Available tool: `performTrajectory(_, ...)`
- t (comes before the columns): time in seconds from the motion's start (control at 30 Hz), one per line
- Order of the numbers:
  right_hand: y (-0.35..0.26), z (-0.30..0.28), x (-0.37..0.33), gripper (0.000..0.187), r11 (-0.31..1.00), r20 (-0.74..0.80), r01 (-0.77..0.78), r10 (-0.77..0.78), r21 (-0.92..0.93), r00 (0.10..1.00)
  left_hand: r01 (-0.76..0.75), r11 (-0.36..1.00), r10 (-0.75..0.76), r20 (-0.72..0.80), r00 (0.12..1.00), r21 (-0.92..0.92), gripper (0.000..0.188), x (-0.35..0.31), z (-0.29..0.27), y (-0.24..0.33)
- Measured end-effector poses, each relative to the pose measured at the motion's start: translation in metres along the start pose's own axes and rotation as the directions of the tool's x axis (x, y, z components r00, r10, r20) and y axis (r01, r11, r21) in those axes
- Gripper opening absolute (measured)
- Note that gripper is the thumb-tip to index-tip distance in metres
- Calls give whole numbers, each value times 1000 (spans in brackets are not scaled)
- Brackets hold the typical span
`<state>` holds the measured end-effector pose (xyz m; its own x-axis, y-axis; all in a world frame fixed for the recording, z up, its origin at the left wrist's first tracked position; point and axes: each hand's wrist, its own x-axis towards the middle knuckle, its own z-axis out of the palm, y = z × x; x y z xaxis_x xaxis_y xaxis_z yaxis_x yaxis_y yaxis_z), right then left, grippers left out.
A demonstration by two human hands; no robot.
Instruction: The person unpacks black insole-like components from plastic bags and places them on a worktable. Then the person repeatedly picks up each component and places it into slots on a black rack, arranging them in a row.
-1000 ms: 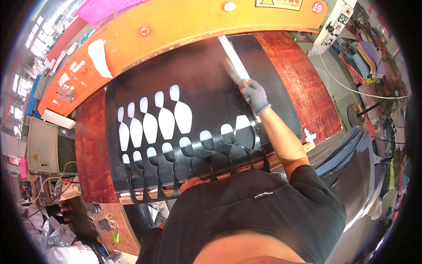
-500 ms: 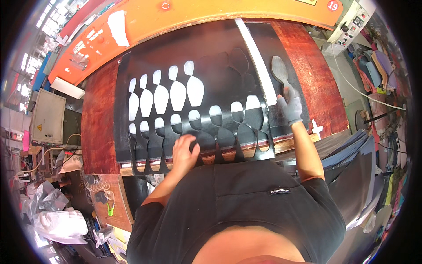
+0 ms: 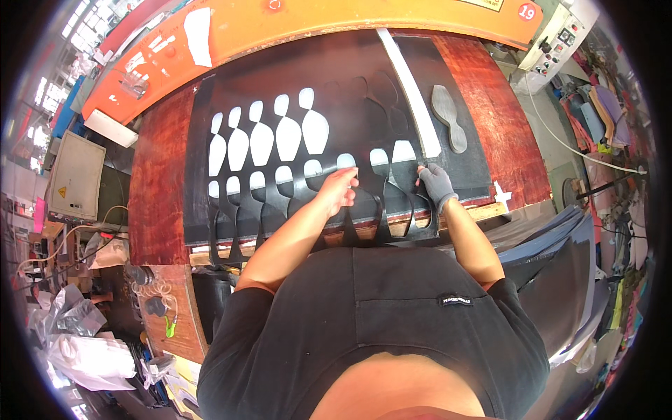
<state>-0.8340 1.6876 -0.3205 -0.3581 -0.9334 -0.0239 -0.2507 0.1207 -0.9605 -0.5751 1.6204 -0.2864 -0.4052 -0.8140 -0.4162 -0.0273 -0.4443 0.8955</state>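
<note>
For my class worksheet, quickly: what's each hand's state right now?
Left hand: fingers curled at the black cut-out sheet; grip cannot be told.
Right hand: gloved, fingers bent near that sheet's right edge; grip cannot be told.

Far beyond the left hand, off to its left, windows glare white. Nearer on that side stands a grey cabinet; behind the hand, leftward, a wooden stand. Right of the right hand, past the reddish tabletop, lies grey floor, with coloured sheets piled farther out.
</note>
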Motion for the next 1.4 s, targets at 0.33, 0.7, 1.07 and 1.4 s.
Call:
performTrajectory(0.33, -8, -31, -40, 16, 997, 219, -74, 64, 36, 974, 1, 930, -33, 81, 996, 368, 29, -24, -10, -4)
performTrajectory(0.7, -69, -26, 24, 21, 928, 229, -235, 171, 290, 958, -330, 772, 464, -126, 877, 544, 54, 6, -44, 100)
performTrajectory(1.07, -85, -16, 59, 11, 765, 262, -272, 140, 584, 955, 286, 870, -264, -112, 958, 402, 82, 60, -26, 158)
performTrajectory(1.4, -88, -14, 50, 27, 994, 74, 0, -8, 112, 997, 68, 996, -64, -74, 995, 54, 85, 31, -16, 150)
